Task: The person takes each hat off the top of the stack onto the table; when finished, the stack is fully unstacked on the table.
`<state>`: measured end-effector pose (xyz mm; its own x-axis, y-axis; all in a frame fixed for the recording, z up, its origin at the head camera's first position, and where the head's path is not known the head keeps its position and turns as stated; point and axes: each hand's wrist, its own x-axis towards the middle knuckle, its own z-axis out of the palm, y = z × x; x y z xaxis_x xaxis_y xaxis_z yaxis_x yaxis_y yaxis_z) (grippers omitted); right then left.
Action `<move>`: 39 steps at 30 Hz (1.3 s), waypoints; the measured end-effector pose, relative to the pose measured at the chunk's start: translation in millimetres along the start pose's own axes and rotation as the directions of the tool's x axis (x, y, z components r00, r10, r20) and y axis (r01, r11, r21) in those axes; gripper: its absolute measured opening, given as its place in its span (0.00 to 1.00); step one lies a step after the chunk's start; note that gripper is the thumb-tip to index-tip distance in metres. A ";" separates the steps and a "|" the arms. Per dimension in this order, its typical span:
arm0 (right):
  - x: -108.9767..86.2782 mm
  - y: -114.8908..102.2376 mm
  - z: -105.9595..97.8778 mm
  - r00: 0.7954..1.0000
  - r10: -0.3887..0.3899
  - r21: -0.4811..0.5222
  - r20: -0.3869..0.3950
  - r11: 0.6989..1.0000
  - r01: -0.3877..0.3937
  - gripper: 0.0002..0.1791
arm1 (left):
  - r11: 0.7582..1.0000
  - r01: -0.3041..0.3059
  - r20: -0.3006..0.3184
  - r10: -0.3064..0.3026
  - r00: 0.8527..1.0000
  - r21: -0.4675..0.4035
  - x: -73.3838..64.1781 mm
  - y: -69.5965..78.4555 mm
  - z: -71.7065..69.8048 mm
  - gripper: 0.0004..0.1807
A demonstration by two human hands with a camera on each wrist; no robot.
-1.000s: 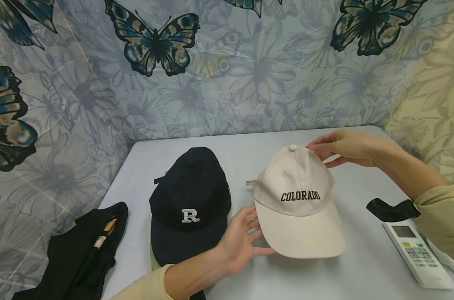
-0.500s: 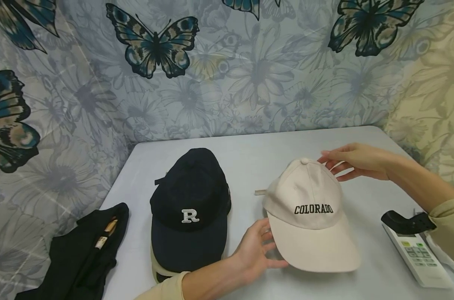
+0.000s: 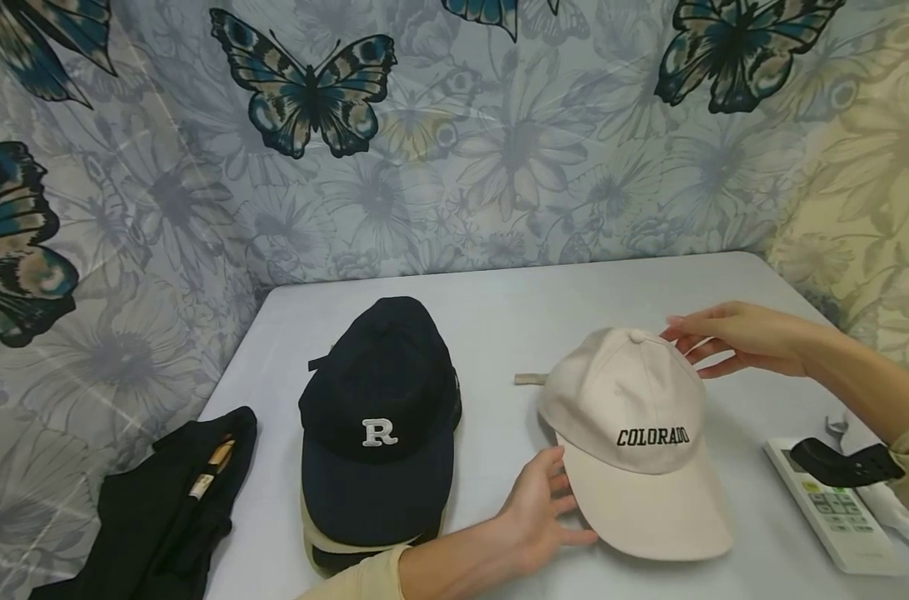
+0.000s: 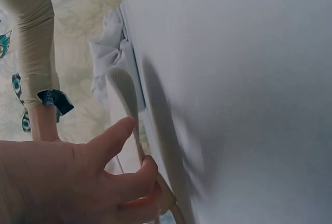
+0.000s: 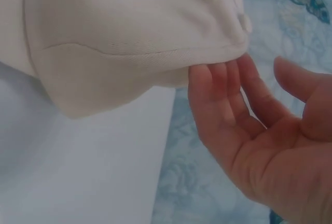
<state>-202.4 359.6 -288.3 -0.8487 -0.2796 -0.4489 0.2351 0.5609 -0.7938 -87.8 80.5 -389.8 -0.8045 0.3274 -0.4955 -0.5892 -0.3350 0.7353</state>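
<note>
I had the cream baseball cap [image 3: 626, 400], "COLORADO" across its front, right of centre in the frame, its brim toward the bottom edge. My left hand [image 3: 536, 508] was spread at the brim's left edge, the fingers parted and touching it; the left wrist view showed the brim clear of the white tabletop [image 3: 491, 308], its shadow beside it. My right hand [image 3: 746, 337] was at the upper right of the crown, fingers extended with their tips tucked against the underside and the thumb standing apart.

Left of centre lay a dark baseball cap [image 3: 379, 383] with a white "R", a beige edge [image 3: 315, 533] showing beneath its brim. At the lower right was a white remote control [image 3: 855, 546], partly hidden by the black strap [image 3: 847, 467] at my right wrist, with a wrench [image 3: 836, 429] just beside it. Black cloth [image 3: 162, 500] lay at the lower left, and butterfly-printed fabric [image 3: 521, 192] filled the upper frame.
</note>
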 end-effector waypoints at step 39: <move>-14.6 41.0 -23.6 0.996 0.015 -0.046 -0.087 0.999 -0.019 0.31 | 0.999 -0.020 -0.086 0.024 0.996 0.046 26.0 -27.3 47.5 0.18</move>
<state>-191.5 405.1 -304.6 -0.8831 -0.2021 -0.4233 0.2291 0.6017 -0.7651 -89.1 140.1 -400.7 -0.8220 0.2424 -0.5153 -0.5686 -0.3003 0.7658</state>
